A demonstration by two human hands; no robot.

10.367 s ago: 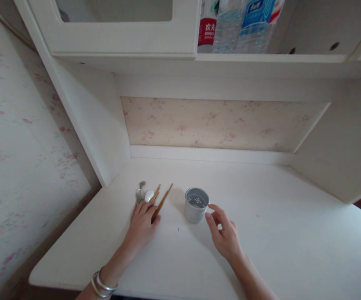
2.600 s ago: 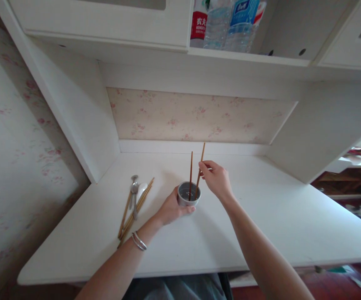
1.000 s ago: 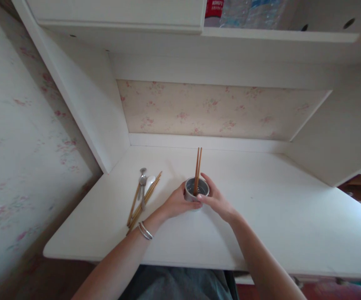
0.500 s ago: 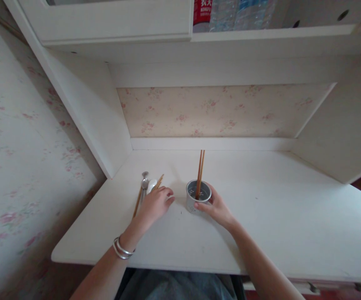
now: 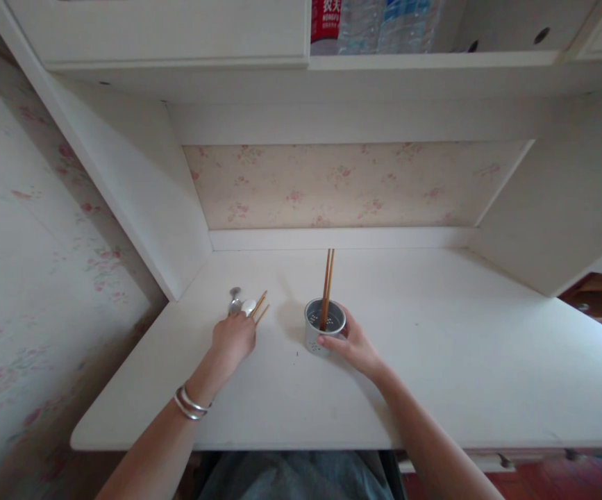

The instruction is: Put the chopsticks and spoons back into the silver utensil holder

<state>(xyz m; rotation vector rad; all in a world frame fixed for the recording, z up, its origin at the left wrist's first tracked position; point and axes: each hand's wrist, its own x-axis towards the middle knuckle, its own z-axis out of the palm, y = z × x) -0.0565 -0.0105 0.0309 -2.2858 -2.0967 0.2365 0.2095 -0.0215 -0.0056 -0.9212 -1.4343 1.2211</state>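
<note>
The left hand [image 5: 234,340] partly covered the chopsticks [image 5: 260,303], its hidden grip impossible to tell, their ends slanting toward one o'clock, while the right hand [image 5: 357,345] clasped the cup [image 5: 312,340] at three o'clock.

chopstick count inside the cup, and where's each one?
2: a left chopstick and a right chopstick, standing close together in the metal cup. None seem hidden there. Other chopsticks lie outside, partly hidden by the left hand.

The cup [image 5: 314,336] looks like matt metal, the chopsticks [image 5: 325,300] smooth wood.
</note>
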